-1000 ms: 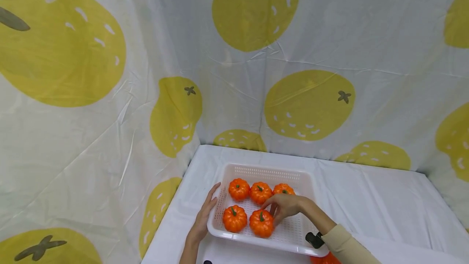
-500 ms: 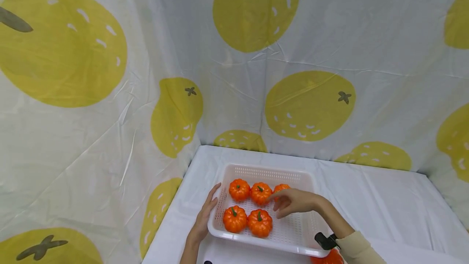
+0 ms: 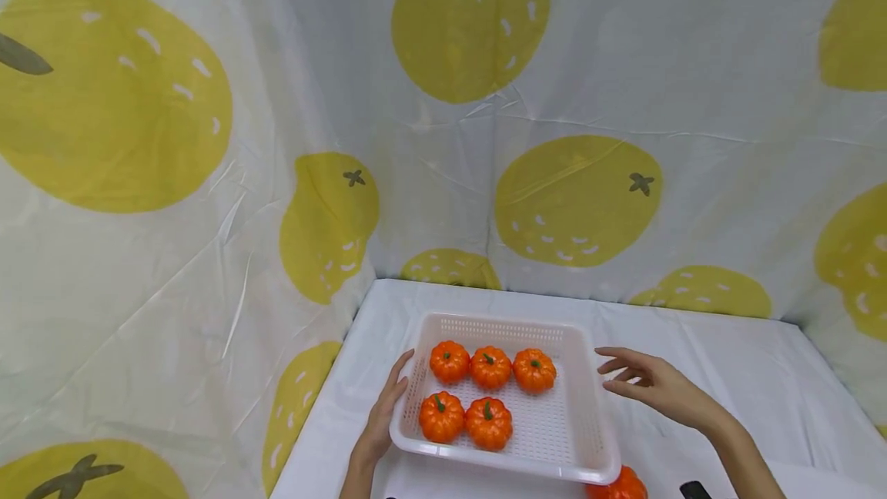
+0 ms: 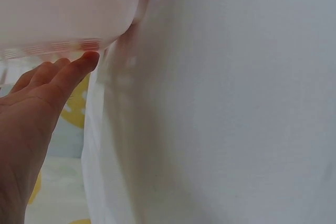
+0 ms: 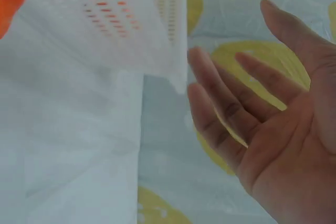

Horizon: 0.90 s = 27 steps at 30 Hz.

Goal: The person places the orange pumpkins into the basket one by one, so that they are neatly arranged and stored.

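Note:
A white perforated plastic basket point(image 3: 540, 470) sits on the table with several small orange pumpkins in it. Three stand in the back row, among them the right-hand pumpkin point(image 3: 534, 370). Two touch each other in the front row, including the front-left pumpkin point(image 3: 441, 416). My left hand point(image 3: 379, 416) rests along the basket's left side; in the left wrist view its fingers point(image 4: 68, 80) reach out nearly straight against the wall. My right hand point(image 3: 647, 381) hovers just outside the basket's right rim, holding nothing, its fingers point(image 5: 226, 98) spread and slightly bent.
Another orange pumpkin point(image 3: 621, 484) lies by the basket's front right corner, partly hidden behind it. White cloth covers the table point(image 3: 728, 376). A curtain with yellow fruit prints point(image 3: 443, 199) hangs around the left and back edges.
My right hand let go of the front-right pumpkin, which sits slightly further left against its neighbour. The hand then rose and moved right, out of the basket. My left hand stayed put.

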Motion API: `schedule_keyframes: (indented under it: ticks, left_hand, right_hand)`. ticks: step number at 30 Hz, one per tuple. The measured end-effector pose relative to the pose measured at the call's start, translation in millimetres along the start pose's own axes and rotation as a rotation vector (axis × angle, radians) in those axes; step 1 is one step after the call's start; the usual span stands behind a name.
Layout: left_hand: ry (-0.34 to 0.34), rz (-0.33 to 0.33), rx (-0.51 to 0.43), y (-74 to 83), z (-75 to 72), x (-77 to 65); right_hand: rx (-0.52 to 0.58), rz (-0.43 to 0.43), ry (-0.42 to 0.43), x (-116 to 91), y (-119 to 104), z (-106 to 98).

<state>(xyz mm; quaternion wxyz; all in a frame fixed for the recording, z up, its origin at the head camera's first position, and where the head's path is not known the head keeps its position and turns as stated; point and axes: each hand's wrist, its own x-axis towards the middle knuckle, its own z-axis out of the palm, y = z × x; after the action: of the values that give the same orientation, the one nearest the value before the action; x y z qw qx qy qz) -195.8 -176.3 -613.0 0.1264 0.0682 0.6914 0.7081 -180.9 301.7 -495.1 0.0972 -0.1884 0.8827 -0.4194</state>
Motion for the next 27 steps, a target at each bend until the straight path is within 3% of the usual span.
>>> schedule_keyframes:
  ticks: [3, 6, 12, 19, 27]
  left_hand:
    - [0.004, -0.005, -0.006, -0.4, 0.1, -0.1]
    - [0.002, -0.005, -0.007, -0.9, -0.2, -1.6]
    - [0.004, -0.009, -0.003, -1.1, -0.3, -1.7]
    - [0.020, -0.025, 0.007, -2.2, 0.1, 0.5]
    - [0.022, -0.026, 0.003, -1.1, 2.0, 0.0]
  right_hand:
    - [-0.064, 0.042, 0.078, -25, 9, 2]
    - [-0.064, 0.075, 0.095, -46, 23, 10]
    - [0.037, 0.253, -0.016, -72, 50, 30]
    - [0.147, 0.428, -0.053, -77, 63, 60]
    - [0.148, 0.544, -0.051, -72, 65, 84]
